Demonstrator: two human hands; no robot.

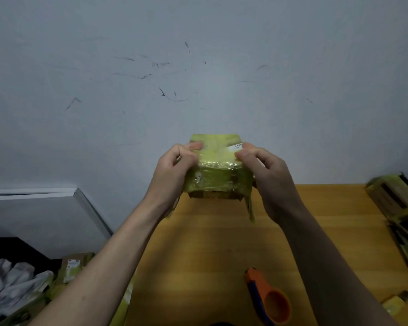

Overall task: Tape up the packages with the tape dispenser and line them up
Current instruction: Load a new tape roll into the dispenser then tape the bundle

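I hold a small package (217,170) wrapped in yellow-green tape in the air above the far edge of the wooden table (198,243). My left hand (174,170) grips its left side, with the fingers curled over the top. My right hand (266,175) grips the right side, its fingertips pinching the top near a white label. Loose tape ends hang from the package's lower corners. The orange and blue tape dispenser (269,300) lies on the table near me, under my right forearm, with neither hand on it.
Taped packages (400,208) are stacked along the table's right edge, and a small yellow one (393,302) sits at the near right. Left of the table, more boxes (73,269) and grey-white bags (12,283) lie lower down. A scuffed wall (198,67) rises behind.
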